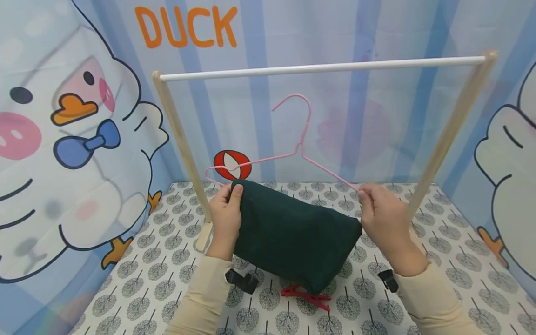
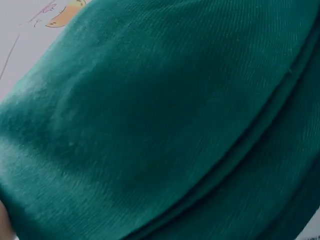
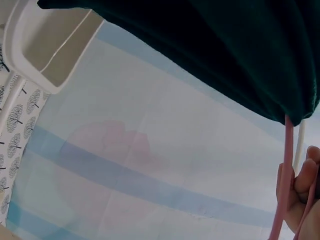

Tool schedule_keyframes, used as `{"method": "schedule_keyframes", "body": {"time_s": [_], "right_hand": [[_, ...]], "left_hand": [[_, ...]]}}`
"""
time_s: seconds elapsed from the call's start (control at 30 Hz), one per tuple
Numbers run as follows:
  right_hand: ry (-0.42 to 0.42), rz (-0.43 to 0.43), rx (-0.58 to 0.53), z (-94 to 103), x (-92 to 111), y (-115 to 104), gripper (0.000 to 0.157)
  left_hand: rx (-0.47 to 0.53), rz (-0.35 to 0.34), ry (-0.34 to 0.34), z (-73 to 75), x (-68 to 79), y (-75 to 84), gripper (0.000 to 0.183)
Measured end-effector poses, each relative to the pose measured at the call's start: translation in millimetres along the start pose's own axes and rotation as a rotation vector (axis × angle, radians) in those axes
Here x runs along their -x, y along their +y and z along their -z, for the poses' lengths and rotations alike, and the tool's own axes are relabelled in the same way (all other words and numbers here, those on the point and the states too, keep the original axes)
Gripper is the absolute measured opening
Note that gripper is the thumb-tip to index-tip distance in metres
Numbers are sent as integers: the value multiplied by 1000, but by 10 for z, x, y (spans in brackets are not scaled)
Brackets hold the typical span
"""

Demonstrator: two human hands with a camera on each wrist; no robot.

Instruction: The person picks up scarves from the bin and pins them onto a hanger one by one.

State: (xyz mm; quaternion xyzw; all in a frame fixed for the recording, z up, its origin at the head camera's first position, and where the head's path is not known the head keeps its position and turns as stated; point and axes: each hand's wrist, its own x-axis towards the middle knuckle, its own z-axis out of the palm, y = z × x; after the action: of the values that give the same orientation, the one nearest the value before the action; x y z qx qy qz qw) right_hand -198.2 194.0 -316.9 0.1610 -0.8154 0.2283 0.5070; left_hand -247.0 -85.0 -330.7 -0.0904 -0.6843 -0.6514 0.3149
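Observation:
A dark green cloth [image 1: 293, 228] hangs folded over the lower part of a pink wire hanger [image 1: 307, 125], whose hook points up. My left hand [image 1: 226, 216] pinches the cloth's upper left corner between thumb and fingers, beside the hanger's left end. With my right hand [image 1: 387, 223] I grip the hanger's right end, just past the cloth's right corner. In the left wrist view the cloth [image 2: 150, 115] fills nearly everything, its layered edges running diagonally. From the right wrist, the hanger [image 3: 286, 185] comes out below the gathered cloth, next to my fingers [image 3: 302, 182].
A rack with a white rail [image 1: 322, 68] and wooden posts [image 1: 180, 139] stands behind the hanger. Red clothespins [image 1: 307, 297] lie on the tree-patterned tablecloth [image 1: 163, 265] below the cloth. A white container [image 3: 60, 45] shows in the right wrist view.

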Motion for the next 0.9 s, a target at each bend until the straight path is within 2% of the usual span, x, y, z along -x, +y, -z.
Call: {"method": "schedule_keyframes", "body": {"time_s": [0.07,0.13,0.23,0.47,0.57,0.73,0.9], "right_hand": [[14,-13,-20,8,-10,-7,5],[22,-23,-37,20,-21,-9,5],[25,-33,-50,35,-34,-5,5],[40,-77,-34,58,-33,8,3],[45,-58,-28,55,-34,11,3],[58,-42,-27,46,-28,11,4],[74,-39,-32,31,-38,4,3]], "left_hand": [[-5,29,31,14,-31,-104,23],[-2,59,44,33,-33,-143,24],[24,93,26,62,-24,-179,24],[304,172,-217,127,4,-218,13],[375,172,-259,130,3,-227,14],[448,151,-291,135,61,-258,14],[478,144,-258,133,90,-286,14]]}}
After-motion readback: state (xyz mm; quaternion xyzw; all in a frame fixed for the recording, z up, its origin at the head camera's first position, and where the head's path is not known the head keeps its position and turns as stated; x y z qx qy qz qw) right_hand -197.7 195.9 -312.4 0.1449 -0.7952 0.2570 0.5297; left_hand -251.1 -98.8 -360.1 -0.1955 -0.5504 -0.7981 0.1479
